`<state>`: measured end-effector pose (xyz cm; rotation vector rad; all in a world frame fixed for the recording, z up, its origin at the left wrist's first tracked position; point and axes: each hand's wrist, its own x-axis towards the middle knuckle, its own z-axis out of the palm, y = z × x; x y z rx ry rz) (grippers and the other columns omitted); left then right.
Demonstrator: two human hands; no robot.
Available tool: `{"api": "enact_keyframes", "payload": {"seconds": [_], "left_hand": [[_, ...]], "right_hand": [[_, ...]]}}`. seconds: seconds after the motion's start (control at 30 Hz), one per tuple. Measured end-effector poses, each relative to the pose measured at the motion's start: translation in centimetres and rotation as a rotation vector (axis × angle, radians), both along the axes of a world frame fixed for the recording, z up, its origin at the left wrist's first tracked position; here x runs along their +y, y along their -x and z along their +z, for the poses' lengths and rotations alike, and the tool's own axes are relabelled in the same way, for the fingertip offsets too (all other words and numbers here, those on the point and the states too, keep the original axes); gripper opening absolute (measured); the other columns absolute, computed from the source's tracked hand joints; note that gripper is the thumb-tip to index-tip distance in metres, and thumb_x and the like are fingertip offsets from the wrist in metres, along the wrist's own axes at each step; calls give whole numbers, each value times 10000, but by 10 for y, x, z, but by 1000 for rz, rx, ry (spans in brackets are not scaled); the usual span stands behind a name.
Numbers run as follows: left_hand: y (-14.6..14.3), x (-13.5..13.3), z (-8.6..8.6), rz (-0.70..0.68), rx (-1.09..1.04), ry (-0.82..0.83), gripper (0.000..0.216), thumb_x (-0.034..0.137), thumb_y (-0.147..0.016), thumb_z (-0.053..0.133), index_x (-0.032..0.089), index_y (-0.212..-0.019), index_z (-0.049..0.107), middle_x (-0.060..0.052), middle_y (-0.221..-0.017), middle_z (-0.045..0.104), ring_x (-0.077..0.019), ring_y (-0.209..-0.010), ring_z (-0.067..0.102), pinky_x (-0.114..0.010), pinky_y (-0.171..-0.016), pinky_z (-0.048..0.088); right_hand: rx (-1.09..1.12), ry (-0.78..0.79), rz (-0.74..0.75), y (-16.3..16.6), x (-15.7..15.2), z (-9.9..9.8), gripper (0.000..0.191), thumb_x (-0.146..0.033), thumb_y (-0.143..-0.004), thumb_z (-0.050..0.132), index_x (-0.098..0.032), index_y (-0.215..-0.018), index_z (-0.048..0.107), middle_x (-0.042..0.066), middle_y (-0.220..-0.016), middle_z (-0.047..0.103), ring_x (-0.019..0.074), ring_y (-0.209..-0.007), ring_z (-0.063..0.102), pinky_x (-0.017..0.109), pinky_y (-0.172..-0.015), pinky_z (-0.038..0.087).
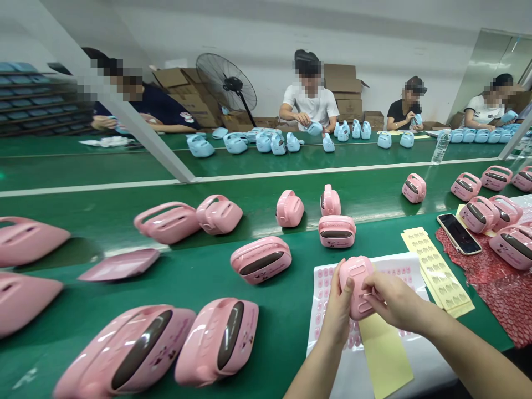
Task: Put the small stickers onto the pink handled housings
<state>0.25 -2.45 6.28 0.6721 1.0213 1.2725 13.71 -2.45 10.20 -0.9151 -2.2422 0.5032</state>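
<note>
I hold a small pink plastic case [356,277] upright over a white sheet of pink stickers [399,266]. My left hand [337,315] grips its left side, thumb on the face. My right hand [391,299] is closed against its right side, fingertips pressing on the case's lower front. Whether a sticker is under the fingers is hidden. A yellow backing strip [384,354] lies under my right wrist.
Several pink cases [261,259] lie on the green belt [291,183] and front table. A yellow sticker sheet [436,271], a phone [459,234] and red mesh [499,288] sit at right. Across the belt, several people handle blue cases [274,142]; a fan [226,83] and cartons stand behind.
</note>
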Motion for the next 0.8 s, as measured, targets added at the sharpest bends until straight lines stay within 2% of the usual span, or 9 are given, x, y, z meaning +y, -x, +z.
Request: {"api": "enact_keyframes", "payload": {"seconds": [0.1,0.2,0.27,0.37,0.43,0.5,0.63,0.8], "left_hand": [[0,1,0,22,-2,12,765,611,-581,680,226,-1213,482,-119,-1314,487,-305,-1238,397,-397,-1008,337],[-1,2,0,35,-22,41,762,624,-578,672,238,-1209,487,-114,-1309,494,-308,-1238,397,-400,-993,354],[-1,2,0,35,-40,36,753,615,-582,676,243,-1209,488,-110,-1294,510,-310,-1228,411,-403,-982,366],[-1,1,0,21,-62,3,753,578,-583,702,245,-1221,478,-108,-1304,501,-305,-1223,421,-396,-990,359],[-2,1,0,8,-79,-5,776,576,-580,705,246,-1238,459,-114,-1325,479,-309,-1220,424,-398,-985,367],[-2,1,0,-2,-91,2,793,581,-576,705,248,-1248,447,-120,-1332,470,-320,-1210,434,-409,-969,383],[-1,2,-1,1,-73,1,791,579,-566,713,232,-1230,458,-134,-1331,466,-329,-1209,432,-414,-971,378],[-1,2,-2,-1,-55,-4,757,584,-573,704,226,-1201,477,-138,-1328,467,-330,-1206,436,-420,-974,370]], "right_hand": [[34,-175,67,-1,-7,-2,156,-72,-830,339,-199,-843,430,27,-691,537,146,-595,468,245,-524,388],[146,-195,114,-5,-15,10,181,-47,-827,345,-210,-866,414,27,-736,545,141,-648,490,239,-568,411],[225,-69,71,-8,-15,20,158,-70,-827,394,-220,-876,408,5,-742,529,125,-636,480,228,-567,402],[247,310,-22,-12,-3,28,159,-127,-806,486,-220,-908,407,-40,-697,465,95,-547,407,217,-518,359],[239,551,-9,-12,8,27,185,-131,-787,504,-209,-925,407,-48,-701,437,89,-550,388,220,-529,352],[248,693,19,-11,16,24,192,-117,-771,504,-202,-910,404,-49,-713,422,91,-581,395,226,-557,354],[236,791,29,-8,20,25,199,-98,-759,503,-201,-896,401,-56,-704,401,97,-611,405,231,-574,347],[128,743,-1,-6,18,32,190,-72,-765,484,-206,-872,404,-62,-675,388,107,-643,407,240,-603,341]]}}
